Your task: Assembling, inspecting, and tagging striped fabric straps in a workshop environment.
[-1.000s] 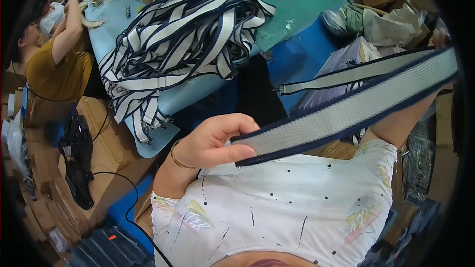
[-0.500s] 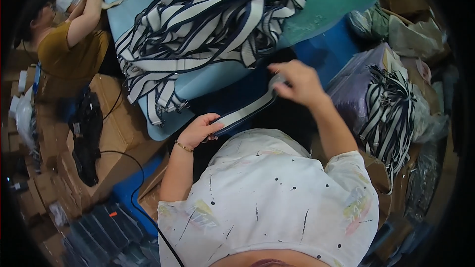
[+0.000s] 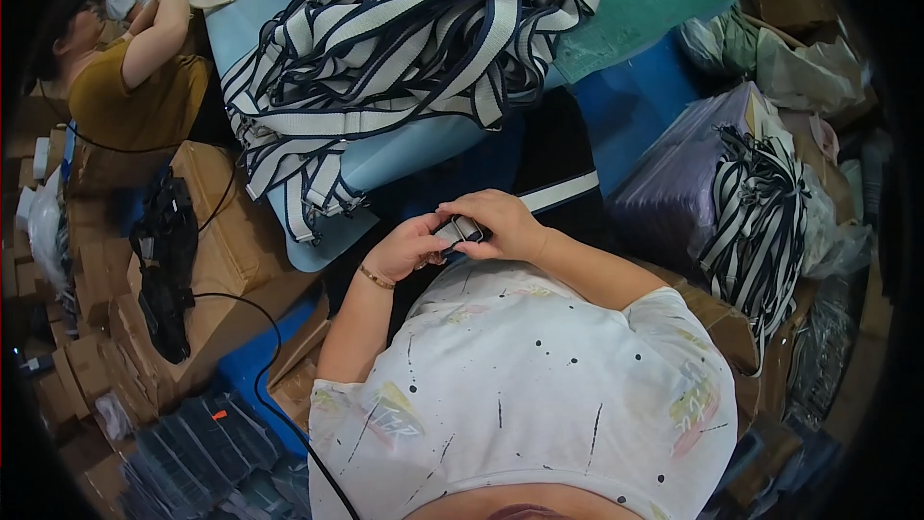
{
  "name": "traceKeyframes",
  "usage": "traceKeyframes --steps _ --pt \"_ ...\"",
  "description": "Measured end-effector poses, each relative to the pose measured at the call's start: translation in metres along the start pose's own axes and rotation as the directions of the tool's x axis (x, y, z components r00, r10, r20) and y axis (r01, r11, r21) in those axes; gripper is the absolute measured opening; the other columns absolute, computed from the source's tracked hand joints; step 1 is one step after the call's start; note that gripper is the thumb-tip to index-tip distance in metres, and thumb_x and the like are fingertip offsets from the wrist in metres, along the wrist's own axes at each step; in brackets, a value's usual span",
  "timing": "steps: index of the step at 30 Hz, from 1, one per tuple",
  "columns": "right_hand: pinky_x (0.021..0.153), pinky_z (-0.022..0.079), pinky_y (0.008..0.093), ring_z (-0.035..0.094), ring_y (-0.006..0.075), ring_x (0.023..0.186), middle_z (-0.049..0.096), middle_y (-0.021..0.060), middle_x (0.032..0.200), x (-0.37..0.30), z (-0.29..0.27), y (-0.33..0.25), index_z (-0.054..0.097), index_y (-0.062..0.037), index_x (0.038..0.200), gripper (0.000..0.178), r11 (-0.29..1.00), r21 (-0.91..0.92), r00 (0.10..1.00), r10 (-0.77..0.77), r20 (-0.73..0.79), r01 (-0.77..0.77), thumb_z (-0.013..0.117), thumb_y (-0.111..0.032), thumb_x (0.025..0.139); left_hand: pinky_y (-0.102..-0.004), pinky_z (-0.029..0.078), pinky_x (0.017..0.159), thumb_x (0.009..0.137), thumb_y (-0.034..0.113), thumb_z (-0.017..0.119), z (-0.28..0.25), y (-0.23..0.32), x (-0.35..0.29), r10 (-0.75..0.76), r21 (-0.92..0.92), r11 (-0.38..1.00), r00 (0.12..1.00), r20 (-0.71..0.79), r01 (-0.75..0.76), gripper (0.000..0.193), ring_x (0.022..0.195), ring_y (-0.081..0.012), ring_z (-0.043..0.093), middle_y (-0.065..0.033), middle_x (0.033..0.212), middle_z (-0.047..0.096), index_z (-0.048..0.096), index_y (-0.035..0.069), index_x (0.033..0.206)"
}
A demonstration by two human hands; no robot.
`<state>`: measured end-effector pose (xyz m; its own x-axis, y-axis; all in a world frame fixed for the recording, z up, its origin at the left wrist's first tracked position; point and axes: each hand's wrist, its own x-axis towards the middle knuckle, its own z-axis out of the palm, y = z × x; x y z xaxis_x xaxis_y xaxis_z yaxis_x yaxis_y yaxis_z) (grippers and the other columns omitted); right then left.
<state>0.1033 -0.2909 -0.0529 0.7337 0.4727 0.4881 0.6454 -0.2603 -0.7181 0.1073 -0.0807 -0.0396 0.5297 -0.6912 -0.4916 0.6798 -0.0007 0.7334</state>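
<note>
A white webbing strap with dark navy edges (image 3: 560, 195) runs over my lap, out to the right from under my right hand. Both hands meet in front of my chest. My left hand (image 3: 409, 248) pinches the strap's end, beside a metal buckle (image 3: 466, 228). My right hand (image 3: 505, 224) closes on the strap from the other side, its fingertips close to the left ones. Fingers partly hide the buckle and the strap's folded end. Just beyond my hands lies a large heap of the same striped straps (image 3: 404, 48), with metal hardware at its near left corner.
The heap rests on a light blue table (image 3: 404, 162) with a green sheet (image 3: 645, 0). On the right, a bundle of straps (image 3: 760, 231) hangs by a purple wrapped box (image 3: 679, 169). Cartons (image 3: 231, 231) and a black cable (image 3: 258, 366) are left. Another person (image 3: 144, 87) sits far left.
My right hand has come down and left to meet my left hand. The strap stretched between them now trails off to the right, and a buckle shows at my fingers.
</note>
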Motion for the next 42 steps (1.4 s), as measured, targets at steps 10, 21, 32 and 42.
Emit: traceKeyframes --steps 10,21,32,42 --pt "0.086 0.046 0.0370 0.055 0.0312 0.106 0.045 0.0155 0.132 -0.001 0.010 0.001 0.029 -0.0047 0.137 0.082 0.993 -0.014 0.974 0.115 0.195 -0.115 0.070 -0.030 0.071 -0.0178 0.045 0.056 0.086 0.021 0.062 0.013 -0.019 0.017 0.052 -0.181 0.978 0.965 -0.256 -0.100 0.030 0.074 -0.0043 0.057 -0.0002 0.090 0.060 0.054 0.005 0.110" --pt "0.084 0.043 0.0408 0.057 0.0372 0.091 0.060 0.0218 0.094 -0.010 0.017 0.015 0.022 -0.0035 0.139 0.091 0.928 -0.059 0.878 0.367 0.308 -0.368 0.071 -0.018 0.064 -0.0165 0.039 0.053 0.082 0.019 0.066 0.003 -0.031 0.019 0.001 -0.151 0.987 0.939 -0.343 -0.057 0.017 0.065 -0.0043 0.052 0.0026 0.083 0.059 0.057 0.010 0.092" --pt "0.070 0.048 0.0374 0.061 0.0276 0.081 0.060 0.0097 0.083 -0.005 -0.019 0.027 0.058 -0.0079 0.092 0.031 0.931 -0.360 0.887 0.214 0.410 -0.059 0.068 -0.016 0.064 -0.0245 0.051 0.071 0.080 0.017 0.066 -0.049 -0.033 -0.022 -0.112 0.148 0.984 0.992 0.058 0.102 0.040 0.081 -0.0125 0.062 -0.0062 0.093 0.064 0.051 0.000 0.112" --pt "0.077 0.045 0.0374 0.059 0.0245 0.088 0.058 0.0085 0.088 0.014 0.013 -0.002 0.055 -0.0089 0.101 0.041 0.949 -0.305 0.822 0.110 0.558 0.080 0.071 -0.023 0.066 -0.0269 0.049 0.059 0.089 0.022 0.055 -0.028 -0.040 0.001 -0.198 0.022 0.980 0.949 0.245 0.199 0.033 0.061 -0.0158 0.059 -0.0081 0.072 0.060 0.047 -0.002 0.109"
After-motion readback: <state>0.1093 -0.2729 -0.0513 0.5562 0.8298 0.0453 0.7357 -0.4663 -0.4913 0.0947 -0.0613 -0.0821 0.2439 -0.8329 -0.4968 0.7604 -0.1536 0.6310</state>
